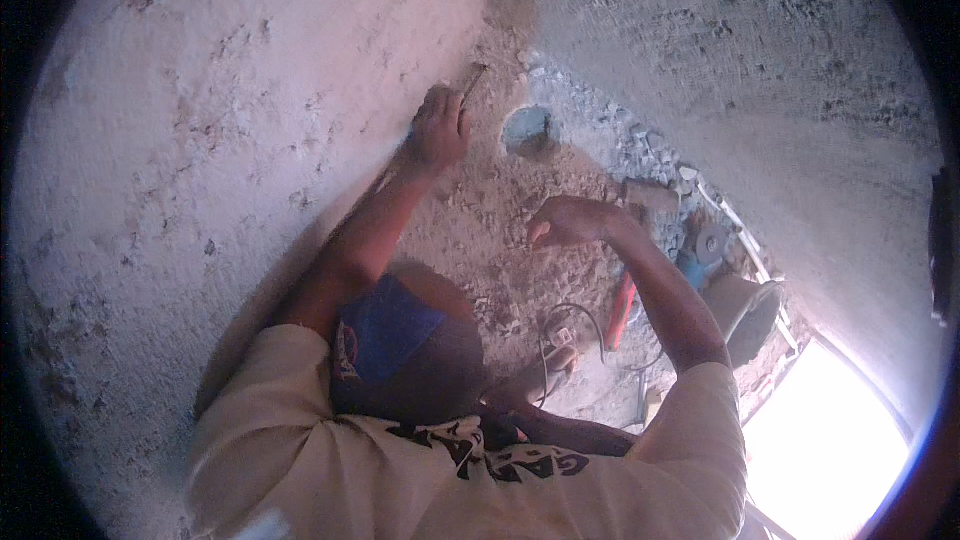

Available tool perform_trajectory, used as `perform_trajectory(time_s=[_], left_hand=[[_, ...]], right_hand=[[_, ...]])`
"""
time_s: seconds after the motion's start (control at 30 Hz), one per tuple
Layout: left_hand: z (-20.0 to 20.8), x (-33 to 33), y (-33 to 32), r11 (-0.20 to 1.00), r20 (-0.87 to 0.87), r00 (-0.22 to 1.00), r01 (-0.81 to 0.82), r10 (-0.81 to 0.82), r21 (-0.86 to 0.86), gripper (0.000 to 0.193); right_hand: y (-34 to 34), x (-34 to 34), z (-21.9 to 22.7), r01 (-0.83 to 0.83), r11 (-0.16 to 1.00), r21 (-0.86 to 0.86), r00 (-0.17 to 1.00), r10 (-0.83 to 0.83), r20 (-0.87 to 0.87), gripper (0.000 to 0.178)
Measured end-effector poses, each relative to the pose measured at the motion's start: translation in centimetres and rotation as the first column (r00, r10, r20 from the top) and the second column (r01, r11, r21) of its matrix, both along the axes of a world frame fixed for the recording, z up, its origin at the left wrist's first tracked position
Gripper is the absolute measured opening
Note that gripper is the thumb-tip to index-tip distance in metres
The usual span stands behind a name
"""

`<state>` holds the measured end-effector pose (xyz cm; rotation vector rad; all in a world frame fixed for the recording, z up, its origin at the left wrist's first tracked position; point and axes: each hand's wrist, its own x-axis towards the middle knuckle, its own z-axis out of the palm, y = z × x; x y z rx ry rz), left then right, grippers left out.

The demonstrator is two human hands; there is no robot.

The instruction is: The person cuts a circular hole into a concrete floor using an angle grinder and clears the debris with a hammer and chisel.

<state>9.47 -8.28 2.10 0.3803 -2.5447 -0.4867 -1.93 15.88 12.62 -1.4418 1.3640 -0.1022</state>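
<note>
My left hand (440,130) is reached far forward, low by the wall on the left. Its fingers are closed round a slim, dark, chisel-like bar (476,82), whose free end points away from me. Just right of that hand, a round pale-blue hole (529,130) opens in the rough, broken floor. My right hand (580,221) hangs over the rubble nearer to me, its fingers curled inward; whatever they may hold is hidden. Beside my right forearm lies a red handle (621,310), and a grey block (651,195) sits beyond the wrist.
Right of my arm lie a blue angle grinder (705,242) and a tipped grey bucket (750,315). A black cable (546,345) loops over the floor (500,240). White pipe (742,225) runs along the right wall (800,140). Bright light fills an opening (835,440) at lower right.
</note>
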Motion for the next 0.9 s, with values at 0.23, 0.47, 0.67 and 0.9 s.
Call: perform_trajectory(time_s=[0.23, 0.47, 0.67, 0.9], left_hand=[[0.0, -0.3, 0.8, 0.998, 0.096, 0.995, -0.007, 0.002, 0.059, 0.031], [0.1, 0.0, 0.7, 0.999, 0.016, 1.000, 0.021, -0.021, 0.031, 0.032], [0.4, -0.1, 0.4, 0.998, 0.058, 0.998, 0.016, -0.019, 0.053, 0.033], [-0.1, -0.1, 0.3, 0.998, 0.087, 0.996, -0.012, 0.006, 0.062, 0.031]], right_hand=[[-5.4, -3.4, -6.4, 0.477, 0.794, -0.377, 0.724, -0.598, -0.344, 0.029], [-6.9, 0.3, -17.3, 0.473, 0.745, -0.470, 0.524, -0.667, -0.530, 0.033], [-8.4, -0.6, -20.0, 0.621, 0.768, -0.159, 0.641, -0.614, -0.461, 0.029], [-8.1, -4.0, -14.2, 0.107, 0.967, -0.231, 0.787, -0.224, -0.575, 0.022]])
